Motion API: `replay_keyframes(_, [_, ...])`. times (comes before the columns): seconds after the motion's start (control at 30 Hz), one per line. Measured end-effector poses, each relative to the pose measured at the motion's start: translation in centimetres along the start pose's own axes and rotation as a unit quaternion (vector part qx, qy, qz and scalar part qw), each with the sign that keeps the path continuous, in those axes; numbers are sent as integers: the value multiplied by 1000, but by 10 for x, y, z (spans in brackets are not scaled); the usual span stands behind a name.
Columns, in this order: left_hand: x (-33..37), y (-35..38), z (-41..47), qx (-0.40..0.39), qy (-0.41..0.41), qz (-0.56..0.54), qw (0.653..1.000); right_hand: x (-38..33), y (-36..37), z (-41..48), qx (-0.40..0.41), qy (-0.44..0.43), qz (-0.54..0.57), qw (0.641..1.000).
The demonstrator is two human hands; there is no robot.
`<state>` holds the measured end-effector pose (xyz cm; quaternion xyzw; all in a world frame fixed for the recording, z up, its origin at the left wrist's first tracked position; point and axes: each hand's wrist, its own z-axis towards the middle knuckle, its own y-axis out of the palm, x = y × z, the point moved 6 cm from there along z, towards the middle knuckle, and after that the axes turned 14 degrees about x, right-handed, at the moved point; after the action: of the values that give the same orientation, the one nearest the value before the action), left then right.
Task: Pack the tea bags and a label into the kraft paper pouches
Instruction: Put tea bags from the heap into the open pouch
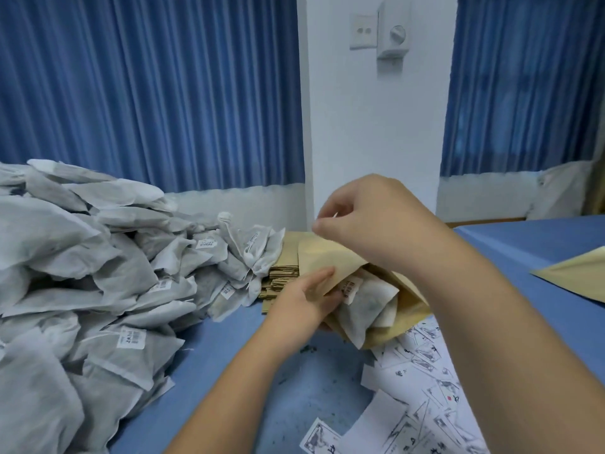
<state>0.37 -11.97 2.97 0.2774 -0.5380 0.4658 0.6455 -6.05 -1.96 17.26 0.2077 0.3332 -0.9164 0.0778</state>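
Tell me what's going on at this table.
A person is filling a paper pouch with tea bags, which stick out of its open mouth. The left hand grips the pouch near that mouth. The right hand is curled at its upper edge; whether it pinches the paper is unclear. A big heap of tea bags lies to the left, flat empty pouches are stacked behind, and printed labels are scattered to the right.

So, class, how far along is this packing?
Done: grey mesh tea bags sit inside the open brown kraft paper pouch. In hand: left hand holds it; right hand pinches at its top. Left: white printed labels, the heaped tea-bag pile and flat pouch stack wait.
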Motion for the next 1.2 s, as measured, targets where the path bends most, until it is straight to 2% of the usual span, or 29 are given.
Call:
replay_keyframes(0.13, [9, 0, -1, 21, 33, -18, 999, 1, 20, -18, -85, -37, -104, 990])
replay_keyframes(0.3, [11, -2, 1, 74, 29, -64, 995, 11, 52, -61, -87, -160, -253, 950])
replay_keyframes(0.37, [11, -2, -1, 87, 45, -67, 993, 15, 57, -72, -69, -182, -289, 938])
replay_keyframes(0.53, [16, -2, -4, 128, 90, -33, 987, 29, 54, -76, -77, -156, -352, 920])
replay_keyframes(0.7, [23, 8, -13, 111, 116, -30, 987, 44, 53, -74, -79, -143, -388, 907])
replay_keyframes(0.93, [42, 11, -20, 145, 178, -38, 973, 55, 60, -56, -85, -115, -411, 900])
replay_keyframes(1.07, [46, 13, -19, 154, 174, -54, 971, 70, 68, -32, -154, -84, -430, 886])
replay_keyframes(1.1, [46, 12, -19, 156, 172, -53, 971, 72, 70, -28, -174, -67, -423, 887])
replay_keyframes(1.2, [45, 3, -19, 189, 208, -13, 960, 68, 73, -24, -178, -19, -331, 926])
